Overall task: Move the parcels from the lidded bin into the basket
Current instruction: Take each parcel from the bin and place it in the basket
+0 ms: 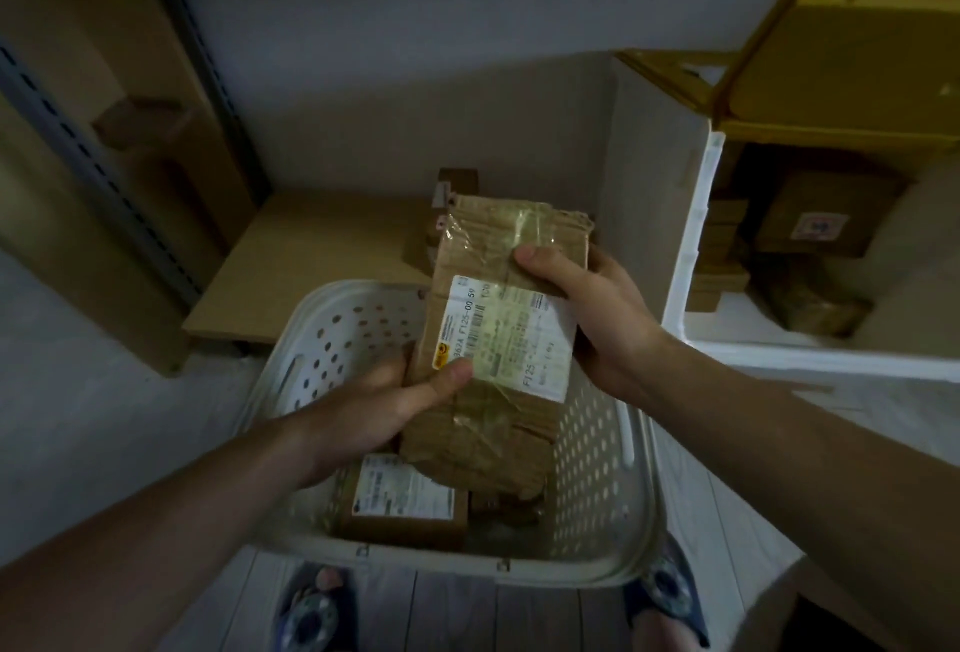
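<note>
Left hand [387, 399] fingers hidden behind held parcel [498, 334], basket [587, 448] floor mostly covered, label [506, 339] print too blurred to read fully, lidded bin [696, 246] cut off at right edge.
</note>
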`<state>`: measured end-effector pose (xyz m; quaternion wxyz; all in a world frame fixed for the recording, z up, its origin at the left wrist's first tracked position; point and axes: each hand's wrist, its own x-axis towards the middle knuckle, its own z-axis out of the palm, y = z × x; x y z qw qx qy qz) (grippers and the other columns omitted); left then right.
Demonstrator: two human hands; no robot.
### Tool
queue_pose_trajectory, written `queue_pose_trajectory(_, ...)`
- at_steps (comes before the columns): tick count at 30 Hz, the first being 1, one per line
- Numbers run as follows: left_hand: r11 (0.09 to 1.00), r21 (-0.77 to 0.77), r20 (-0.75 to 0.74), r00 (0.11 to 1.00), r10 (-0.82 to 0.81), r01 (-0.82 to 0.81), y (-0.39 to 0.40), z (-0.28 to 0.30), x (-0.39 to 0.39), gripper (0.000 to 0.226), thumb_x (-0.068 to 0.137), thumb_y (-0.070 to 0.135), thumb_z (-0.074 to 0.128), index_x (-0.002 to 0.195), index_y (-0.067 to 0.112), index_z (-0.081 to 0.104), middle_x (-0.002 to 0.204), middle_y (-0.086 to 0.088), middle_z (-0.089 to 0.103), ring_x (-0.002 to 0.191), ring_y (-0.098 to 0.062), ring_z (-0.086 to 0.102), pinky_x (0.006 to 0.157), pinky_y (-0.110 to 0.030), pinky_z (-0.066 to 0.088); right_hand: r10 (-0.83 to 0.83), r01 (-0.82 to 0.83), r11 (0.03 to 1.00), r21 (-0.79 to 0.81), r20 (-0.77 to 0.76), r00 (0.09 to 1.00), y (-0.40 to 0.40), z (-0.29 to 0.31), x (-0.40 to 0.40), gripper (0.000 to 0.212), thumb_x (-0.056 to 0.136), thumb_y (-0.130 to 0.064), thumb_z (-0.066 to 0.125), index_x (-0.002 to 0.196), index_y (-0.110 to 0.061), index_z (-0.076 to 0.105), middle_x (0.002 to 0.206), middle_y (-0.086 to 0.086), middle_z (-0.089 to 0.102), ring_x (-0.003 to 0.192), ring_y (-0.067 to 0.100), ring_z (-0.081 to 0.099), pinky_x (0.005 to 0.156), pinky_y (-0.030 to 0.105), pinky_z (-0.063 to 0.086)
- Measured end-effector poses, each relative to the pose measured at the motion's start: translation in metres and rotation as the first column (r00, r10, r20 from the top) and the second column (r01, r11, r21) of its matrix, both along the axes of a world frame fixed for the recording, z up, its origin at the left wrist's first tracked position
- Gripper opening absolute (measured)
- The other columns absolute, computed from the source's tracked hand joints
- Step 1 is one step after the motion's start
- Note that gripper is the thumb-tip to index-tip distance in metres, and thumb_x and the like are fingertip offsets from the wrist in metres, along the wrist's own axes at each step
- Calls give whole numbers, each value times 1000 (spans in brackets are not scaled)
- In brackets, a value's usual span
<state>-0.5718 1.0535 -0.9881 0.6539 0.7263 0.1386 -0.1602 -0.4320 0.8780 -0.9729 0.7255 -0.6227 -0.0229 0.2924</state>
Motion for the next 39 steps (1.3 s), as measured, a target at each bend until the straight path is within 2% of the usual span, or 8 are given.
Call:
queue_pose_trajectory(9,999,-47,-78,997,16,-20,-32,-53,-1,41,90,56,41,125,39,56,110,17,75,105,-1,70,84,-19,57,-8,-21,954,-300,-93,996,-4,-44,-9,34,89,-39,75,113,-16,66,94,5,79,82,24,78,75,42,63)
queue_pose_trajectory(13,1000,-19,-134,991,6,-8,-41,-83,5,35,103,46,39,138,43,41,124,25,60,108,7,62,94,-18,50,39,-82,897,-435,-107,993,-10,-74,-7,46,89,-47,71,124,-18,62,103,6,77,88,25,77,79,45,63)
queue_pose_trajectory(16,998,-52,-242,970,27,-41,-48,-102,11,37,106,42,40,143,40,41,135,11,61,119,-8,60,105,-38,50,6,-59,853,-518,-104,995,-11,-100,-5,62,82,-52,69,132,-18,56,110,5,73,95,25,73,81,44,62)
queue_pose_trajectory(24,990,-76,-410,909,73,-114,-56,-147,33,38,107,33,46,140,48,36,138,5,55,129,-28,54,101,-63,48,-15,-62,745,-664,-110,994,-13,-136,-2,52,103,-27,48,150,-12,35,117,7,56,106,26,56,92,33,47)
queue_pose_trajectory(27,994,-36,-433,898,79,-105,-61,-160,43,35,104,28,50,126,53,40,139,3,53,130,-29,53,102,-64,48,4,-82,694,-715,-110,994,-14,-147,-3,62,98,-28,52,153,-11,31,126,9,57,104,25,57,90,36,49)
queue_pose_trajectory(31,997,74,-436,899,37,-5,-72,-170,51,41,104,22,51,138,39,36,129,2,54,122,-25,55,98,-52,53,82,-163,612,-774,-143,986,-12,-157,-3,72,102,-28,52,156,2,14,145,20,48,127,36,55,99,41,51)
queue_pose_trajectory(35,990,138,-447,894,22,44,-81,-187,55,60,99,19,55,151,31,27,148,-1,47,137,-26,44,113,-50,41,179,-219,524,-823,-144,973,-10,-167,0,60,108,-22,41,155,4,15,151,21,42,130,35,53,101,39,50)
queue_pose_trajectory(39,985,156,-495,869,17,70,-84,-193,61,79,97,25,60,160,29,12,156,-5,39,143,-28,39,118,-47,34,150,-276,462,-843,-232,961,-2,-182,11,84,102,-15,54,159,-3,-7,157,21,35,137,35,46,105,37,48)
